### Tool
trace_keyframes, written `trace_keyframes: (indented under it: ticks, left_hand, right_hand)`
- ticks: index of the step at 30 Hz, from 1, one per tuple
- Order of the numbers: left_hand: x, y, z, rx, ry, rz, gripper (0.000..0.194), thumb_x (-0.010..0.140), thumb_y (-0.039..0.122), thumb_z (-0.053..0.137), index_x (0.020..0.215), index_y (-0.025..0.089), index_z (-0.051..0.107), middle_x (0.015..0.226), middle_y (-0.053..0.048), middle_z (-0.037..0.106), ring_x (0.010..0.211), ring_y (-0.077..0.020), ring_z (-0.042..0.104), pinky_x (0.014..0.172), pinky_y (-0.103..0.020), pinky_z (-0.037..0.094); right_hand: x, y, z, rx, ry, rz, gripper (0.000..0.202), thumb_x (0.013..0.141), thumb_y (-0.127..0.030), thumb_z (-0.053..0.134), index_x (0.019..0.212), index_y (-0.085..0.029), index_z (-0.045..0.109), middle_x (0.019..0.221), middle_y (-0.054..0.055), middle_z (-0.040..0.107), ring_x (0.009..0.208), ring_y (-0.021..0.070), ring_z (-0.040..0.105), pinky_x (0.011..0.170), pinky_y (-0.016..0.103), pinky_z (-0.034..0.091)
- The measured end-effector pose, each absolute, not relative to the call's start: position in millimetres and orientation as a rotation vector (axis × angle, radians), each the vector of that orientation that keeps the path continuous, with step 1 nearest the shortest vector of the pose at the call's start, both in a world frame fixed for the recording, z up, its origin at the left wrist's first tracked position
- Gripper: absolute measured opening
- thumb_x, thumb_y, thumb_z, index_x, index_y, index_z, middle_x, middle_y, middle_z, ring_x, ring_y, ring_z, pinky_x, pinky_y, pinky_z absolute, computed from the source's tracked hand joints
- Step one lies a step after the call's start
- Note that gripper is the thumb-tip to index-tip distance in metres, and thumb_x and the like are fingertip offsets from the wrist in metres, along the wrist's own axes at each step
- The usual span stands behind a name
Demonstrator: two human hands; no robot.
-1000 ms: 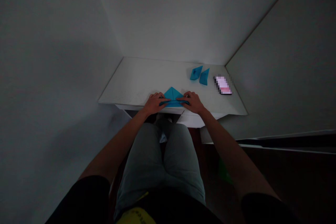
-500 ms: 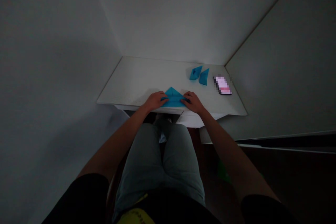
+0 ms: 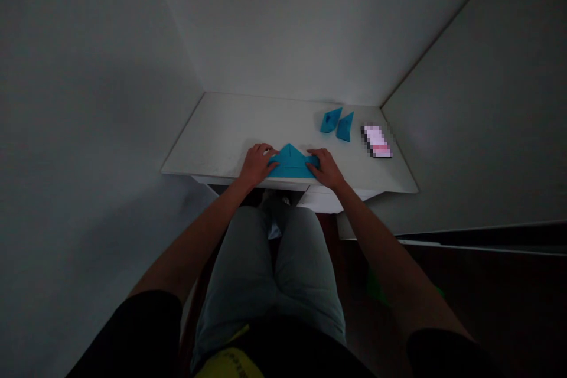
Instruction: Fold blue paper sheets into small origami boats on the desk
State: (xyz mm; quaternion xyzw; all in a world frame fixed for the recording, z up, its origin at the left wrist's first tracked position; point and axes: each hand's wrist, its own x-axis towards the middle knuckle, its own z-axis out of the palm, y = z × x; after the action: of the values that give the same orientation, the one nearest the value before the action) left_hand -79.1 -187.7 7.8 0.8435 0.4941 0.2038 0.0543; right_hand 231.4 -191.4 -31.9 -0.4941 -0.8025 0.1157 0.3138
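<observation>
Blue paper (image 3: 290, 165) between left grip (image 3: 257, 164), right grip (image 3: 326, 170).

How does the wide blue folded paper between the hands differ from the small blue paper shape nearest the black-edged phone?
Size: the wide blue folded paper is larger than the small blue paper shape.
Handling: left hand and right hand touch the wide paper; neither touches the small shape.
Place: the wide paper lies at the near edge of the white tabletop, the small shape farther back.
Shared: both are blue.
</observation>
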Motion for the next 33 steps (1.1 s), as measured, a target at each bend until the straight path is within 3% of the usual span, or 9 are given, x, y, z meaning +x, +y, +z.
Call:
trace_keyframes:
  ticks: [3, 5, 9, 12, 18, 21, 27, 30, 33]
  left_hand:
    - [-70, -207, 4, 2.753, 1.313, 0.506, 0.041, 0.106, 0.016, 0.055, 0.140, 0.029, 0.073, 0.151, -0.009, 0.070, 0.147, -0.0305, 0.056, 0.123, -0.053, 0.041]
    - [-60, -218, -2, 2.806, 1.183, 0.420, 0.049, 0.106, 0.015, 0.051, 0.152, 0.027, 0.066, 0.162, -0.007, 0.062, 0.156, -0.0274, 0.049, 0.129, -0.051, 0.036]
    - [-46, -231, -12, 2.756, 1.194, 0.405, 0.059, 0.112, 0.038, 0.049, 0.167, 0.017, 0.049, 0.176, -0.012, 0.046, 0.166, -0.0290, 0.037, 0.138, -0.051, 0.024]
    - [-49, -231, -12, 2.688, 1.245, 0.425, 0.073, 0.108, 0.056, 0.056, 0.169, 0.017, 0.047, 0.178, -0.015, 0.042, 0.168, -0.0326, 0.034, 0.139, -0.053, 0.022]
    - [-73, -231, -5, 2.566, 1.401, 0.452, 0.086, 0.099, 0.060, 0.069, 0.171, 0.020, 0.044, 0.178, -0.015, 0.041, 0.168, -0.0375, 0.034, 0.139, -0.057, 0.023]
    - [-81, -240, -6, 2.552, 1.448, 0.472, 0.074, 0.102, 0.053, 0.067, 0.167, 0.022, 0.051, 0.176, -0.012, 0.045, 0.166, -0.0367, 0.037, 0.137, -0.057, 0.026]
    - [-100, -256, -3, 2.482, 1.409, 0.533, 0.043, 0.101, 0.026, 0.064, 0.143, 0.030, 0.075, 0.147, -0.007, 0.075, 0.135, -0.0317, 0.066, 0.118, -0.054, 0.049]
    - [-108, -245, 7, 2.310, 1.326, 0.682, 0.028, 0.103, 0.033, 0.065, 0.124, 0.027, 0.082, 0.125, -0.007, 0.083, 0.119, -0.0291, 0.073, 0.110, -0.048, 0.054]
    - [-108, -221, 21, 2.052, 1.294, 0.870, 0.030, 0.101, 0.047, 0.069, 0.113, 0.023, 0.082, 0.110, -0.006, 0.083, 0.105, -0.0270, 0.075, 0.099, -0.042, 0.059]
  right_hand:
    - [230, -198, -27, -1.302, -2.164, 0.201, 0.046, 0.108, -0.037, 0.057, 0.153, -0.028, 0.066, 0.151, 0.015, 0.061, 0.132, 0.0347, 0.058, 0.117, 0.055, 0.046]
    - [229, -202, -23, -1.319, -2.232, 0.132, 0.044, 0.109, -0.030, 0.054, 0.149, -0.034, 0.070, 0.161, 0.011, 0.059, 0.137, 0.0351, 0.055, 0.116, 0.056, 0.044]
    - [227, -208, -16, -1.314, -2.440, 0.135, 0.050, 0.106, -0.021, 0.053, 0.149, -0.040, 0.071, 0.163, 0.002, 0.063, 0.148, 0.0346, 0.052, 0.115, 0.057, 0.040]
    - [224, -209, -13, -1.265, -2.504, 0.204, 0.049, 0.108, -0.026, 0.052, 0.154, -0.036, 0.067, 0.162, 0.004, 0.064, 0.148, 0.0315, 0.057, 0.120, 0.058, 0.037]
    - [217, -210, -14, -1.291, -2.389, 0.191, 0.047, 0.111, -0.047, 0.054, 0.154, -0.033, 0.066, 0.162, 0.008, 0.063, 0.151, 0.0332, 0.059, 0.127, 0.064, 0.031]
    - [216, -208, -17, -1.318, -2.347, 0.228, 0.051, 0.112, -0.058, 0.051, 0.153, -0.031, 0.067, 0.162, 0.009, 0.063, 0.151, 0.0333, 0.059, 0.127, 0.062, 0.034]
    - [222, -202, -19, -1.374, -2.143, 0.343, 0.062, 0.114, -0.065, 0.037, 0.156, -0.029, 0.064, 0.159, 0.009, 0.066, 0.150, 0.0319, 0.061, 0.126, 0.060, 0.040]
    - [227, -200, -19, -1.274, -2.061, 0.442, 0.061, 0.115, -0.063, 0.033, 0.151, -0.030, 0.069, 0.154, 0.006, 0.071, 0.145, 0.0287, 0.065, 0.126, 0.055, 0.045]
    - [232, -196, -21, -1.243, -1.977, 0.493, 0.064, 0.115, -0.061, 0.029, 0.146, -0.027, 0.074, 0.146, 0.009, 0.076, 0.137, 0.0306, 0.070, 0.121, 0.053, 0.051]
